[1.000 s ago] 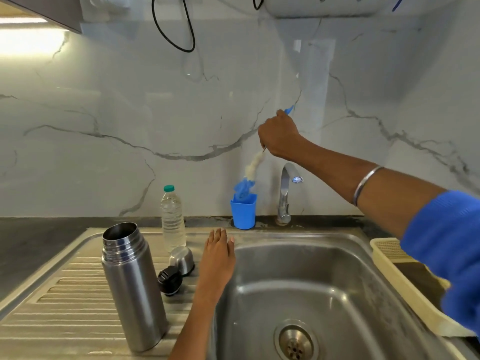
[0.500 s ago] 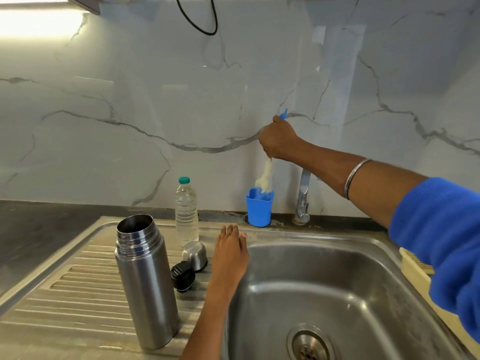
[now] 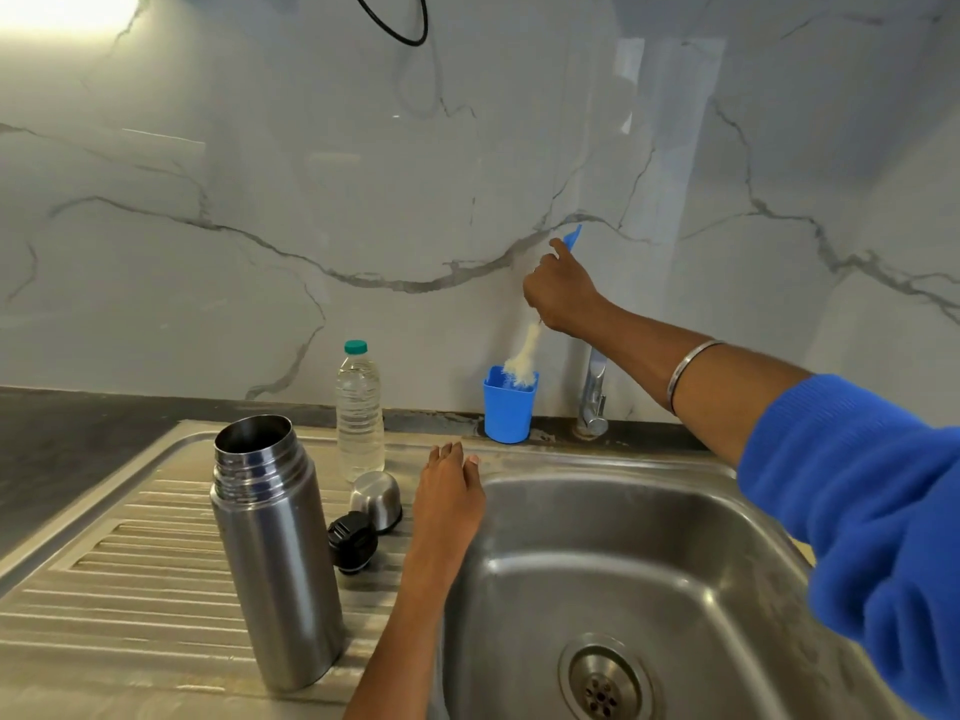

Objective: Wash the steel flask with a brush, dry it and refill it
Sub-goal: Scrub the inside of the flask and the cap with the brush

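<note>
**Right hand holds the brush over the blue cup; flask waits open on the drainboard**

The right hand [image 3: 563,293] is stretched out to the back wall, arm nearly straight, fingers curled round the stem of the bottle brush [image 3: 527,356]. The brush's blue handle tip pokes up above the knuckles, and its pale bristle head hangs down with its lower end at the mouth of the blue cup [image 3: 508,407] (how far inside it reaches cannot be told). A metal bangle [image 3: 691,363] sits on that forearm, and a blue sleeve [image 3: 872,511] covers the upper arm.

The left hand [image 3: 449,491] lies flat, palm down, fingers straight and together, on the ledge between the ribbed drainboard [image 3: 130,589] and the sink basin [image 3: 649,589]; it grips nothing.

The steel flask [image 3: 275,553] stands upright and uncapped on the drainboard, left of that hand. Its steel cup lid [image 3: 376,498] and black stopper [image 3: 352,542] lie just beside each other between flask and hand. A plastic water bottle [image 3: 359,413] with a green cap stands behind them.

The tap [image 3: 595,397] is largely hidden behind the right forearm. The sleeve is cut off by the right edge of the view.
</note>
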